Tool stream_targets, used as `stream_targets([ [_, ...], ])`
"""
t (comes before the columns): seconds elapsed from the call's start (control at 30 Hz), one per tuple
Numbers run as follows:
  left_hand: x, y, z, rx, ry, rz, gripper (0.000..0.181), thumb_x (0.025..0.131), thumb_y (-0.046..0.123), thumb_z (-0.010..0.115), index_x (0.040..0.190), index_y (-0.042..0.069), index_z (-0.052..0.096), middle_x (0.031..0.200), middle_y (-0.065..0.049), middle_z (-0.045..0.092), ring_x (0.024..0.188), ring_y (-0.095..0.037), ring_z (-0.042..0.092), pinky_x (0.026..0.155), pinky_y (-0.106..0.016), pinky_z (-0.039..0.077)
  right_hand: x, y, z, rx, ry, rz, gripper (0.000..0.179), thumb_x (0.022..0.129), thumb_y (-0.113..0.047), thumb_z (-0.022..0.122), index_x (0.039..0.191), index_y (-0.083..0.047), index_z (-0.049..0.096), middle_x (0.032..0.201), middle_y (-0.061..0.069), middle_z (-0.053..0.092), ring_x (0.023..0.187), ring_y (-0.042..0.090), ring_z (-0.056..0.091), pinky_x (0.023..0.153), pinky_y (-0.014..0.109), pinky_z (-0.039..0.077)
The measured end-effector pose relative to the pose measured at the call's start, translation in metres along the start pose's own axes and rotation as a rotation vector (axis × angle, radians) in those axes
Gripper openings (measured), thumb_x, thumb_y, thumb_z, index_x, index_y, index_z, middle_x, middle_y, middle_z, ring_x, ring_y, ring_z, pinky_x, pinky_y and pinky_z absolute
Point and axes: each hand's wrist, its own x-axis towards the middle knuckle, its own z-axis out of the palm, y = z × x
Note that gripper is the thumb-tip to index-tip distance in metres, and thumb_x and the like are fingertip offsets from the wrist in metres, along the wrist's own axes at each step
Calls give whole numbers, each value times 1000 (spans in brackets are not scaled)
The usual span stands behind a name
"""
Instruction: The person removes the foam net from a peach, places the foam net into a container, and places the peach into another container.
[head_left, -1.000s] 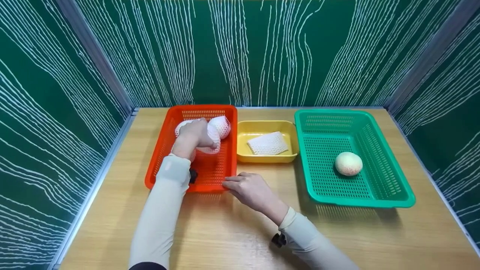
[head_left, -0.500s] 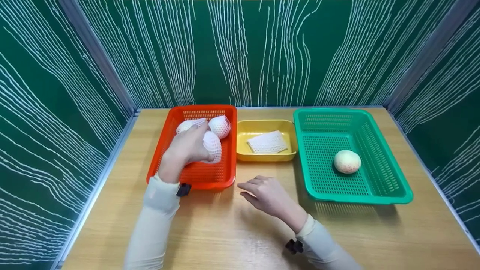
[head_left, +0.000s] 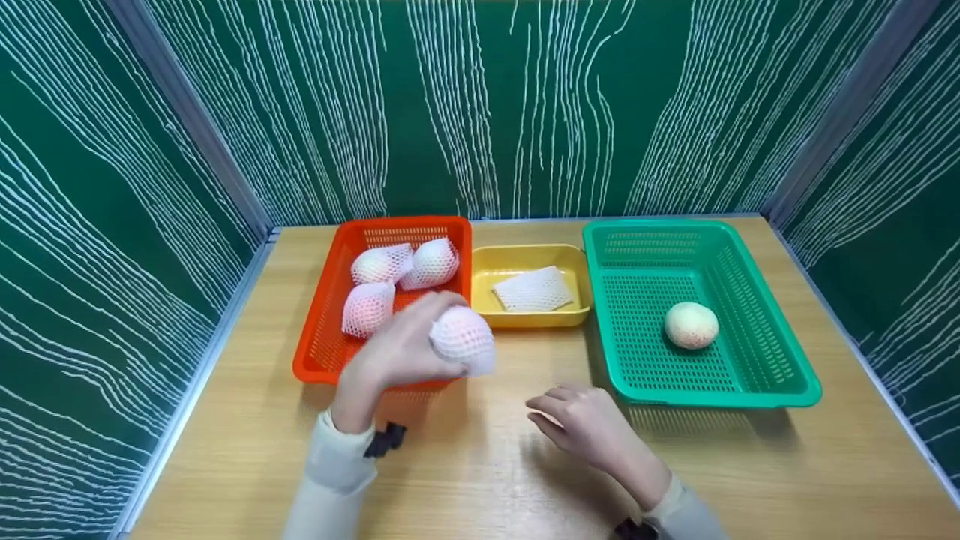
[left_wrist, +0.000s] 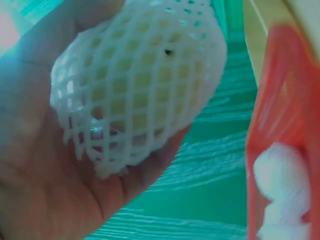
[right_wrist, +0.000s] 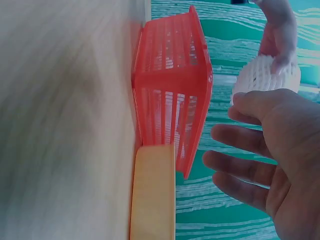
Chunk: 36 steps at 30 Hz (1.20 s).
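My left hand grips a peach in a white foam net sleeve, held above the front right corner of the red basket. Close up in the left wrist view, the net wraps the pale fruit, with fingers and thumb curled round it. Over the table to the right, my right hand hovers with relaxed fingers and holds nothing. In the right wrist view its fingers are spread apart. Several more netted peaches lie in the red basket.
A yellow tray between the baskets holds a flat white foam net. The green basket at right contains a bare peach. Green patterned walls enclose the wooden table at the back and sides.
My left hand has lifted the netted peach from the red basket and moved it right and toward me. My right hand has left the basket's corner and shifted right and nearer.
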Motion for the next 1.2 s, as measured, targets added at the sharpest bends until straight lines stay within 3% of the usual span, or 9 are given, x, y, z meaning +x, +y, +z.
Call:
stream_targets([
  [0.4, -8, 2, 63, -190, -28, 126, 72, 68, 43, 86, 128, 31, 50, 118, 13, 52, 104, -9, 51, 87, -34, 48, -35, 8, -20, -7, 37, 73, 14, 74, -14, 82, 86, -14, 74, 78, -5, 69, 67, 13, 64, 56, 30, 52],
  [0.53, -6, 6, 80, -71, -26, 122, 75, 66, 43, 86, 131, 25, 51, 118, 8, 54, 103, -12, 53, 88, -35, 48, -39, 11, -23, -20, 35, 96, 14, 73, -15, 82, 85, -14, 74, 76, -6, 69, 65, 12, 62, 54, 29, 51],
  [0.7, -3, 15, 97, 217, -34, 84, 78, 67, 42, 85, 133, 23, 50, 122, 1, 55, 105, -19, 54, 85, -41, 49, -39, 12, -26, -17, 10, 133, 13, 74, -15, 82, 85, -15, 74, 77, -6, 69, 67, 12, 62, 55, 31, 51],
  [0.8, -1, 23, 103, 325, -43, 91, 78, 66, 42, 85, 133, 23, 49, 121, -2, 54, 104, -22, 54, 82, -41, 50, -38, 12, -26, -19, -8, 143, 12, 75, -16, 81, 86, -15, 74, 77, -6, 69, 68, 12, 63, 56, 31, 51],
  [0.9, 4, 28, 109, 325, -52, 120, 80, 66, 43, 85, 134, 22, 48, 120, -1, 54, 104, -21, 54, 83, -39, 50, -38, 12, -26, -24, -16, 153, 12, 76, -16, 81, 85, -15, 74, 76, -5, 69, 68, 12, 63, 55, 31, 52],
  [1.03, 12, 21, 121, 224, -48, 137, 81, 67, 44, 85, 135, 25, 47, 118, 3, 53, 103, -16, 54, 87, -35, 49, -38, 13, -27, -33, -13, 173, 12, 75, -17, 81, 85, -16, 75, 76, -5, 69, 68, 12, 64, 54, 31, 52],
  [1.2, 16, 8, 135, 180, -48, 107, 78, 66, 43, 85, 133, 26, 49, 116, 5, 53, 100, -14, 54, 87, -33, 48, -37, 13, -28, -23, -15, 181, 11, 76, -17, 81, 85, -15, 75, 77, -5, 69, 69, 12, 64, 55, 31, 53],
])
